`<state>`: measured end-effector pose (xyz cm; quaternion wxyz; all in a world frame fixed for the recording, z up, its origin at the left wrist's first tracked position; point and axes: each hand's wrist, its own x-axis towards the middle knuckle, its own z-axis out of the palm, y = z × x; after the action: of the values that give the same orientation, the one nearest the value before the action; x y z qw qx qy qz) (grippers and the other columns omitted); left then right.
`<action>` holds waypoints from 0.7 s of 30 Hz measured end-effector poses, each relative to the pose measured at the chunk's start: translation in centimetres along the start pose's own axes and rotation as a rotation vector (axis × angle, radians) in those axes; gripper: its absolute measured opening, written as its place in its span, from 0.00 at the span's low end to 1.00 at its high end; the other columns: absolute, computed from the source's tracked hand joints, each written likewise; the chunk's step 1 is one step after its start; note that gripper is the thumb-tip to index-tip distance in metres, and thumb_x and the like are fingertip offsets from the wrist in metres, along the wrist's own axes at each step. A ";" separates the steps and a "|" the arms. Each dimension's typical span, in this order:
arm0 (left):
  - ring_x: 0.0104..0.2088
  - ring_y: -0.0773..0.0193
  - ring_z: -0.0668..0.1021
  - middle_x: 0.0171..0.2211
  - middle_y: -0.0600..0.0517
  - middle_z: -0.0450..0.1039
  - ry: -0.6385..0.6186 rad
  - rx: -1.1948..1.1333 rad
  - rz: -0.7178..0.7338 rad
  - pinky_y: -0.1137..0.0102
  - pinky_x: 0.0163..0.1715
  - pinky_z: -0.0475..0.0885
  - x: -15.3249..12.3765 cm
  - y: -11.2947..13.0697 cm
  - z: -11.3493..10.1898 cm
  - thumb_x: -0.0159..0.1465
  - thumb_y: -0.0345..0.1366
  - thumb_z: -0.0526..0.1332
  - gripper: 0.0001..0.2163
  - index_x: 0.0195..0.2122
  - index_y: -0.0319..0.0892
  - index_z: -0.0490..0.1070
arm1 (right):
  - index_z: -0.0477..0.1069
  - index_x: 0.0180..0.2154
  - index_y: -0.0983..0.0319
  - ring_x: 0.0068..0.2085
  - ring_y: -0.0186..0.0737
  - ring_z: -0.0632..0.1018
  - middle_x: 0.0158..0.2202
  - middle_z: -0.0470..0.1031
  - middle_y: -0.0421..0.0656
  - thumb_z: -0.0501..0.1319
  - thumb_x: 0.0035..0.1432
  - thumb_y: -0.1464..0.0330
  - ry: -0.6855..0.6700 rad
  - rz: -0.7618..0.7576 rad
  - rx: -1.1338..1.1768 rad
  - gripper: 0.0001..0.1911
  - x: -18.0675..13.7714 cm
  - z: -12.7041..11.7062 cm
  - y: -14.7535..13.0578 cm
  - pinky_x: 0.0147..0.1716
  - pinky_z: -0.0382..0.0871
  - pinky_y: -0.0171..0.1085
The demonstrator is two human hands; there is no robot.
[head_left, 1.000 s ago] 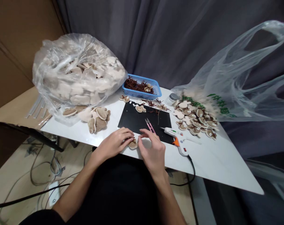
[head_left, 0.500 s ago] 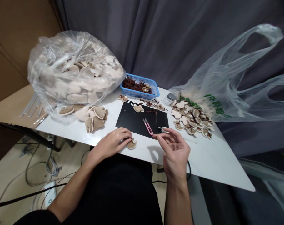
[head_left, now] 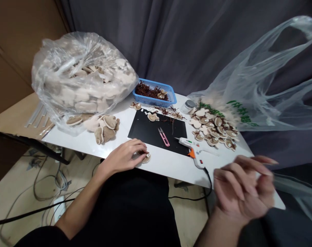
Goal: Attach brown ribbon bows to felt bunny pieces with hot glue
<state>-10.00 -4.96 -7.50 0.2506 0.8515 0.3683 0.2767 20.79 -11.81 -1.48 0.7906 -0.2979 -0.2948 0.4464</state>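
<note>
My left hand rests at the table's front edge, its fingers and thumb closed on a small brown plush piece with a bow and a white tag. Part of that piece is hidden under the fingers. Off to the right, my right hand is raised past the table's edge, slightly blurred, fingers loosely bent and apart, with nothing visible in it. A white glue gun with an orange trigger lies between the hands. Pink thread snips lie on the black mat, near a pale plush piece.
A large clear bag of plush pieces fills the back left, with loose pieces before it. Behind the mat stand a blue basket of brown ribbon bows and a small jar. Finished-looking pieces pile beside a plastic carrier bag.
My right hand has swung right and closer to the camera, away from the snips and glue gun, uncovering the gun. The left hand stays on the plush piece. The view shifted slightly.
</note>
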 end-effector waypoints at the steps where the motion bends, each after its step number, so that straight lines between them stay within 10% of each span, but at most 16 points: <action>1: 0.50 0.55 0.82 0.48 0.47 0.82 -0.008 -0.002 -0.006 0.60 0.53 0.75 0.0 0.1 0.0 0.75 0.37 0.62 0.07 0.47 0.43 0.79 | 0.83 0.41 0.49 0.17 0.24 0.41 0.31 0.72 0.33 0.79 0.54 0.67 0.032 -0.057 -0.040 0.14 0.1 -0.6 -0.6 0.06 0.38 0.32; 6: 0.51 0.54 0.82 0.49 0.47 0.82 -0.012 -0.004 0.007 0.60 0.52 0.75 0.1 0.0 -0.2 0.71 0.41 0.68 0.11 0.52 0.44 0.78 | 0.82 0.39 0.51 0.17 0.28 0.64 0.32 0.79 0.36 0.79 0.52 0.66 0.049 -0.181 -0.593 0.12 0.3 -1.4 1.2 0.14 0.53 0.32; 9: 0.52 0.53 0.82 0.51 0.47 0.82 -0.009 -0.005 0.023 0.60 0.53 0.76 0.1 -0.1 -0.3 0.69 0.40 0.70 0.13 0.54 0.45 0.78 | 0.83 0.38 0.58 0.25 0.36 0.75 0.33 0.83 0.42 0.76 0.55 0.62 -0.183 -0.002 -0.933 0.10 0.3 -0.1 5.0 0.23 0.69 0.36; 21: 0.51 0.54 0.83 0.51 0.46 0.81 -0.024 -0.040 0.049 0.61 0.52 0.77 0.3 -0.6 -0.1 0.70 0.39 0.70 0.12 0.53 0.45 0.79 | 0.82 0.42 0.60 0.31 0.40 0.81 0.35 0.86 0.45 0.70 0.62 0.63 -0.434 0.118 -0.875 0.09 -2.1 2.6 11.4 0.29 0.73 0.36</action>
<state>-10.16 -4.32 -7.69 0.2653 0.8582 0.3387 0.2800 11.93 -8.34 -8.57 0.4849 -0.5183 -0.5953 0.3767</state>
